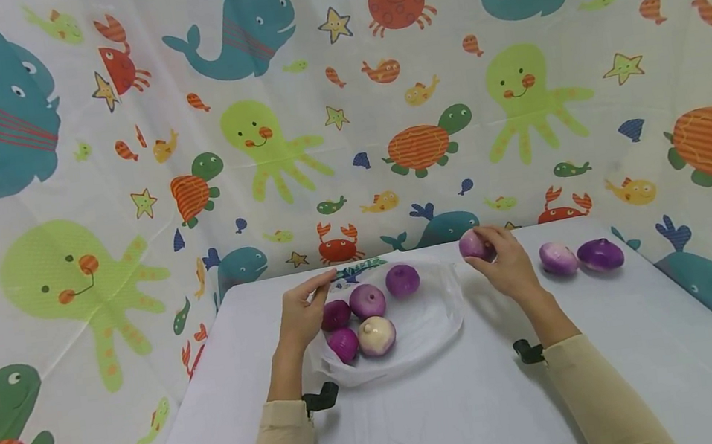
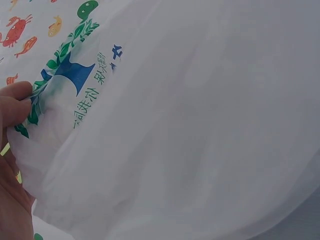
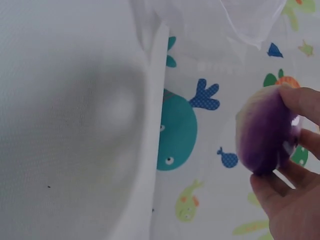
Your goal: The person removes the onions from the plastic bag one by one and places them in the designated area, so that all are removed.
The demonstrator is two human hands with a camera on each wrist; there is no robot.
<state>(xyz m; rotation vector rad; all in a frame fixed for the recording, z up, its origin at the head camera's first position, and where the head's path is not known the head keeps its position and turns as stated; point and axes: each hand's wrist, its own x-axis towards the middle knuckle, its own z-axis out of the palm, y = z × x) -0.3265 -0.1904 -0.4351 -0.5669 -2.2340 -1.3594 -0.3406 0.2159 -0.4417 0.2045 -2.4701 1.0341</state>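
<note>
My left hand [image 1: 302, 310] pinches the upper left edge of a white plastic bag [image 1: 432, 317]; green leaf print and lettering show on the bag [image 2: 175, 130] in the left wrist view. Several purple onions, among them one at the back [image 1: 402, 280] and a paler one [image 1: 377, 336] in front, lie on or in the bag. To the right of the bag, my right hand [image 1: 508, 262] grips a purple onion [image 3: 265, 130] between thumb and fingers, held above the table near its back edge.
Two more onions, a pale purple one [image 1: 559, 259] and a dark purple one [image 1: 601, 256], sit side by side on the white table [image 1: 463, 418] at the right. Behind the table hangs a curtain [image 1: 353, 200] printed with sea animals.
</note>
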